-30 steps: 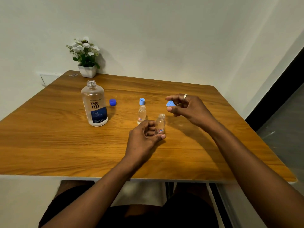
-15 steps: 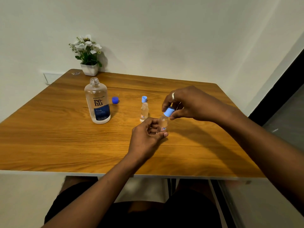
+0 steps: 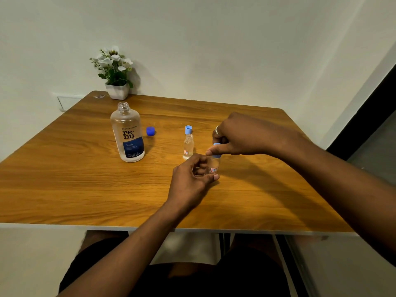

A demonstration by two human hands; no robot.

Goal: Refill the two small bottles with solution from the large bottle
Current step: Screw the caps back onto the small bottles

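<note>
Light-blue plastic is what the right hand (image 3: 240,136) has in its grip: thumb and curled fingers pinch a small light-blue cap (image 3: 217,155) from above, closed snugly on it. The cap sits directly over the neck of the near small bottle (image 3: 213,166), and whether it is seated on the threads or only resting there cannot be told.

Just below, the left hand (image 3: 190,179) comes in from the near-left side. Its grip is curled round the lower body of that bottle, steadying it on the table (image 3: 85,189). The bottle stands upright, so its long axis runs straight up into the right hand. The coming move seems to hinge on that line: the cap has to turn about this vertical axis, while the left hand stops the body from spinning or tipping. How full the bottle is cannot be read.

Further out, the far small bottle (image 3: 188,146) stands uncapped just to the far left of the hands, with a second light-blue cap (image 3: 188,129) behind it. Well to the left stands the large bottle (image 3: 128,136), upright and open. Its dark-blue cap (image 3: 150,131) lies beside it on the right, and a potted plant (image 3: 114,71) sits at the far-left corner.
</note>
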